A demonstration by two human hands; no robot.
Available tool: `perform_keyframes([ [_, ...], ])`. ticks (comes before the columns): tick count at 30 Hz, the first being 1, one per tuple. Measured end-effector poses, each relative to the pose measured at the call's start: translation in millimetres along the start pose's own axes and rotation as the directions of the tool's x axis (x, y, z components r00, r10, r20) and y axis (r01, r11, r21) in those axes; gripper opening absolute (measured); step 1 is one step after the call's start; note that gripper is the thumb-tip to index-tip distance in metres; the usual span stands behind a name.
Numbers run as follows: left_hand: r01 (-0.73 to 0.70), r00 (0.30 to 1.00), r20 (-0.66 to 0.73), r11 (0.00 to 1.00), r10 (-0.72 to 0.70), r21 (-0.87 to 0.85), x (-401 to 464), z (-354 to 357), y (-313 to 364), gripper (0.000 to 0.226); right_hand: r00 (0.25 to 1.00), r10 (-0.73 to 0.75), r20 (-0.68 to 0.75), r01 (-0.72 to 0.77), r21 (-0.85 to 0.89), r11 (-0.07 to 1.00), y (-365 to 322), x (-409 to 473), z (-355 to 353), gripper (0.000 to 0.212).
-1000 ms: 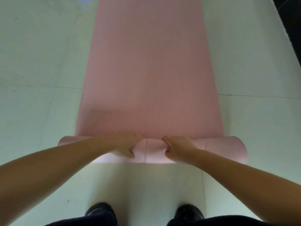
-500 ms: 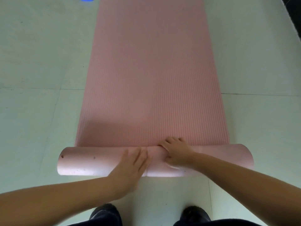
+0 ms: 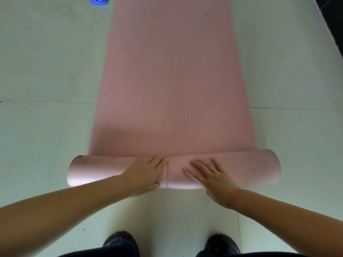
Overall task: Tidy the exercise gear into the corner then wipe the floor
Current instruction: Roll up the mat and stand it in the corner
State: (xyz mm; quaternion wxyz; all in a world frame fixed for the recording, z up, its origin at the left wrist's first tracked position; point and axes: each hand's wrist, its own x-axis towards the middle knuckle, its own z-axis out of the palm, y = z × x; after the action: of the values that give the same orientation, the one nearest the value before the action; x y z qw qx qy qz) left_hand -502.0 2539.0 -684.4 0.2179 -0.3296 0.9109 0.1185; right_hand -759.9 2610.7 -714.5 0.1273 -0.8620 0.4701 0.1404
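Note:
A pink ribbed exercise mat (image 3: pixel 170 80) lies flat on the pale floor and runs away from me. Its near end is rolled into a thick roll (image 3: pixel 256 167) that lies crosswise in front of my feet. My left hand (image 3: pixel 144 173) rests on top of the roll just left of its middle, fingers together over the far side, thumb on the near side. My right hand (image 3: pixel 209 175) lies flat on the roll right of the middle, fingers spread and pointing up and left. Both hands press on the roll rather than enclose it.
A blue object (image 3: pixel 98 0) lies on the floor at the top edge, left of the mat, mostly cut off. A dark strip (image 3: pixel 334 21) borders the floor at the top right. My two black shoes (image 3: pixel 120 242) stand just behind the roll.
The roll has grown thicker and moved away from me along the mat. My hands went from pinching the folded edge to lying on top of the roll, the right one flattened with spread fingers.

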Motion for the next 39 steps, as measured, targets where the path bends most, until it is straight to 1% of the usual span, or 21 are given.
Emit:
perform_keyframes([
  [2, 0.031, 0.994, -0.108, 0.996, -0.023, 0.078, -12, 8, -2, 0.094, 1.0, 0.0, 0.016, -0.001, 0.028, 1.0, 4, 3, -4, 0.118],
  [3, 0.073, 0.991, -0.117, 0.994, -0.063, 0.083, -18, 15, -1, 0.1, 1.0, -0.006, 0.007, 0.006, 0.036, 0.999, 6, 5, -5, 0.111],
  [5, 0.179, 0.983, 0.026, 0.981, -0.182, 0.074, -22, 25, -1, 0.112, 0.999, -0.047, -0.006, 0.047, 0.107, 0.993, 16, 8, -6, 0.099],
  [7, 0.223, 0.972, 0.052, 0.968, -0.23, 0.116, -17, 28, -6, 0.103, 0.999, -0.053, 0.0, 0.052, 0.183, 0.982, 27, 13, -8, 0.091],
  [11, 0.196, 0.976, 0.104, 0.98, -0.193, -0.027, 4, 9, -27, 0.081, 1.0, 0.021, 0.006, -0.021, 0.073, 0.997, 35, 21, -16, 0.099],
  [14, 0.176, 0.976, 0.147, 0.978, -0.159, -0.111, 9, -4, -36, 0.073, 0.989, 0.138, 0.053, -0.141, 0.058, 0.988, 32, 26, -20, 0.09],
  [16, 0.161, 0.979, 0.141, 0.98, -0.144, -0.119, 9, -10, -38, 0.068, 0.989, 0.148, -0.005, -0.147, 0.064, 0.987, 27, 24, -22, 0.082],
  [19, 0.103, 0.993, 0.066, 0.992, -0.098, -0.071, 5, -11, -31, 0.064, 0.971, 0.158, -0.18, -0.151, 0.056, 0.987, 21, 10, -11, 0.081],
  [23, 0.044, 0.992, 0.119, 0.995, -0.032, -0.095, 3, -13, -20, 0.063, 0.955, 0.18, -0.235, -0.159, 0.104, 0.982, 15, -9, -1, 0.077],
  [25, 0.066, 0.972, 0.236, 0.975, -0.014, -0.211, 7, -20, -24, 0.058, 0.977, 0.168, -0.133, -0.145, 0.166, 0.975, 16, -10, -8, 0.067],
  [27, 0.223, 0.91, 0.409, 0.917, -0.073, -0.332, 18, -24, -40, 0.057, 0.981, 0.189, 0.035, -0.191, 0.305, 0.933, 24, 0, -23, 0.058],
  [28, 0.276, 0.879, 0.47, 0.893, -0.083, -0.357, 24, -24, -48, 0.062, 0.975, 0.188, 0.122, -0.22, 0.365, 0.905, 31, 9, -31, 0.058],
  [29, 0.266, 0.875, 0.478, 0.896, -0.071, -0.355, 30, -24, -54, 0.068, 0.963, 0.172, 0.207, -0.246, 0.414, 0.876, 39, 19, -38, 0.061],
  [31, 0.204, 0.893, 0.446, 0.938, -0.061, -0.281, 40, -25, -65, 0.08, 0.93, 0.116, 0.348, -0.29, 0.503, 0.814, 57, 43, -50, 0.068],
  [33, 0.193, 0.913, 0.393, 0.966, -0.114, -0.17, 43, -28, -70, 0.086, 0.887, 0.08, 0.455, -0.345, 0.539, 0.768, 73, 64, -57, 0.076],
  [34, 0.181, 0.938, 0.315, 0.98, -0.146, -0.087, 40, -30, -69, 0.086, 0.865, 0.074, 0.497, -0.369, 0.527, 0.766, 80, 72, -58, 0.079],
  [35, 0.159, 0.975, 0.152, 0.987, -0.16, 0.023, 34, -30, -63, 0.086, 0.85, 0.076, 0.521, -0.381, 0.51, 0.771, 85, 80, -59, 0.081],
  [36, 0.158, 0.987, -0.032, 0.98, -0.155, 0.118, 28, -25, -56, 0.086, 0.84, 0.079, 0.536, -0.389, 0.494, 0.778, 90, 86, -60, 0.082],
  [37, 0.167, 0.976, -0.163, 0.976, -0.144, 0.136, 20, -15, -45, 0.087, 0.832, 0.085, 0.548, -0.396, 0.481, 0.782, 93, 90, -60, 0.083],
  [38, 0.179, 0.961, -0.236, 0.976, -0.147, 0.122, 12, -2, -32, 0.089, 0.825, 0.095, 0.557, -0.402, 0.46, 0.792, 94, 92, -60, 0.084],
  [39, 0.19, 0.958, -0.234, 0.977, -0.163, 0.097, 3, 11, -19, 0.093, 0.811, 0.111, 0.574, -0.408, 0.421, 0.81, 92, 93, -60, 0.087],
])
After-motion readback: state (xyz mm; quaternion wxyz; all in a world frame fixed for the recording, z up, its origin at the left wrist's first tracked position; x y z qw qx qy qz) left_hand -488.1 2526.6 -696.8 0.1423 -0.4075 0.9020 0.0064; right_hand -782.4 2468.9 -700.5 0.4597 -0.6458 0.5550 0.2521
